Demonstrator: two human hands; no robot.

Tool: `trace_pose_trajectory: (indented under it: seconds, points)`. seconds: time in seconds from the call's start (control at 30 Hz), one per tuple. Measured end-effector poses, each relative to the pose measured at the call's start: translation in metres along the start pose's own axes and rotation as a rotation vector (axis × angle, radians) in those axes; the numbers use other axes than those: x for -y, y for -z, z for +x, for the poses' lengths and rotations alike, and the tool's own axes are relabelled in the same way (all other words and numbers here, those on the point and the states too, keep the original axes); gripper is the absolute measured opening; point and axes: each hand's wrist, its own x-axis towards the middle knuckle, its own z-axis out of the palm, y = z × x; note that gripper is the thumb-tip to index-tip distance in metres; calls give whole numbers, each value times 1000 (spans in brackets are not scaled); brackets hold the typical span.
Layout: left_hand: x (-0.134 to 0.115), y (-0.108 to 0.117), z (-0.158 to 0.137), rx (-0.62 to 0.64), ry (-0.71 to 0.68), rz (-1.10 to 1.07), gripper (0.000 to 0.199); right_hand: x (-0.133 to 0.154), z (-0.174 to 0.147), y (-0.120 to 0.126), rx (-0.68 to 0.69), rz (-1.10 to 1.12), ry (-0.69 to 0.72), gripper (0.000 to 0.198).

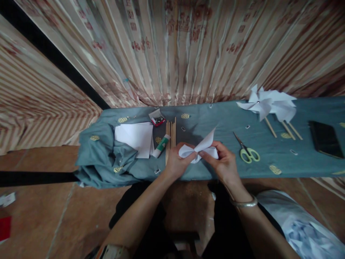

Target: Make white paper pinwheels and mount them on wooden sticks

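Note:
A white paper pinwheel (206, 144) with its corners bent inward is held between both hands, over the front of the cloth-covered table. My left hand (176, 162) is closed on its left side, the thumb pressing near the centre. My right hand (223, 160) pinches it from the right, thumb at the middle and fingers behind the paper. Left of my left hand lie several wooden sticks (172, 131) and a green and white glue stick (162, 145). Scissors with light green handles (249, 154) lie to the right of my right hand.
A stack of white paper (134, 136) and an open small red box of pins (157, 118) lie at the left. Several pinwheels on sticks (269, 104) and a dark phone (325, 139) lie at the right. A plastic bag (302, 219) stands on the floor; a curtain (183, 54) hangs behind.

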Motion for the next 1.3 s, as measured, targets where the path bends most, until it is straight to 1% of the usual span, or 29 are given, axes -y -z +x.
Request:
trace_pose_trajectory:
  seconds: [0.07,0.13,0.2,0.27,0.33,0.4,0.57,0.73,0.83,0.97,1.13,1.3]
  points:
    - [-4,3,-2,-15,-129,69,15,4,-4,2,-3,-30,20,26]
    - [-9,6,-3,-12,-296,128,14,6,-7,5,10,-30,24,23]
    - [-13,10,-4,2,-465,173,16,6,-10,7,27,-8,16,24]
    - [-17,13,-5,3,-599,212,17,7,-12,9,38,11,5,26]
    - [-21,14,-6,-5,-676,244,18,8,-15,11,39,21,7,25]
    - [-25,14,-8,-6,-704,271,19,10,-18,12,32,34,34,22]
    - [-31,11,-11,31,-677,291,21,13,-21,15,16,33,106,13]
    - [-31,7,-12,67,-628,214,19,12,-22,19,7,-15,128,14]
    - [-30,4,-12,63,-581,151,16,11,-22,20,-4,-30,120,16]
    - [-27,1,-12,52,-487,92,16,10,-20,19,2,16,108,21]
    - [-20,0,-14,39,-400,20,13,7,-20,15,13,21,52,22]
    - [-14,-1,-15,23,-292,18,11,1,-19,13,43,2,32,22]
